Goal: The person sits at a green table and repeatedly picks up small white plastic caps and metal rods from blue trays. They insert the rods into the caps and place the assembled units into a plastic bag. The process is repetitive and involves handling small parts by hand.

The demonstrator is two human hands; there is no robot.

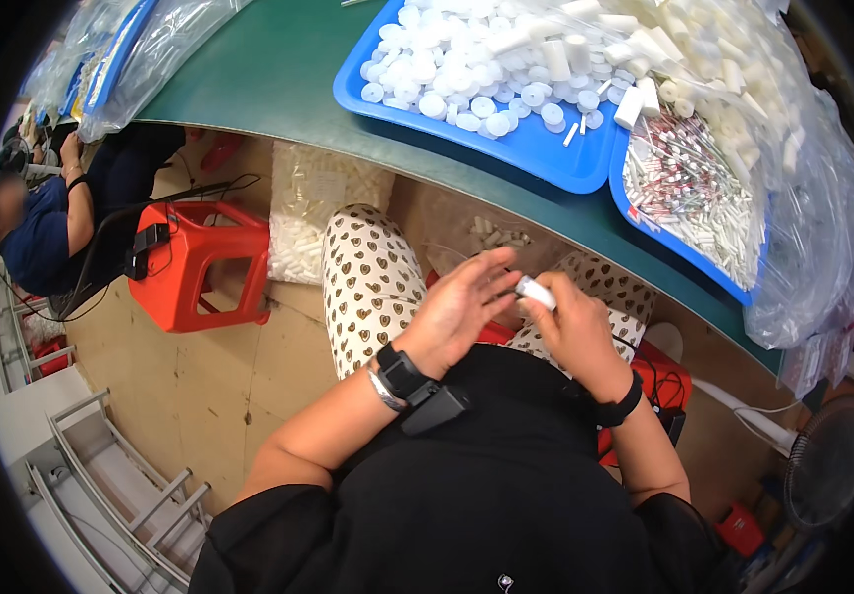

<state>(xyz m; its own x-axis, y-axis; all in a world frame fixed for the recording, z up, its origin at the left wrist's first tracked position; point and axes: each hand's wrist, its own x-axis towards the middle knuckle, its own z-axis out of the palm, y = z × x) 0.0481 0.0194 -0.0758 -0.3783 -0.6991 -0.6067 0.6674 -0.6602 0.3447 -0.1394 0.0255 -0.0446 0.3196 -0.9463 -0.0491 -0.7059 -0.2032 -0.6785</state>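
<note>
Over my lap, my right hand (577, 329) pinches a small white cylinder (537, 293) between thumb and fingers. Close beside it, my left hand (454, 309) is open, palm turned toward the cylinder, its fingers stretched and slightly apart. Whether the left fingertips touch the cylinder I cannot tell. Beyond my hands, a blue tray (585, 176) on the green table (278, 84) bears many whitish discs (481, 104) and some thicker white cylinders (577, 54). A second blue tray (689, 252) at its right holds thin white tubes and small red-and-white pieces (684, 168).
Clear plastic bags (808, 213) drape over the table's right end. Below the table stands a bag of white pieces (318, 203). A red stool (204, 262) is at the left, near a seated person (41, 233). A fan (828, 463) stands at the right, metal racks (115, 475) lower left.
</note>
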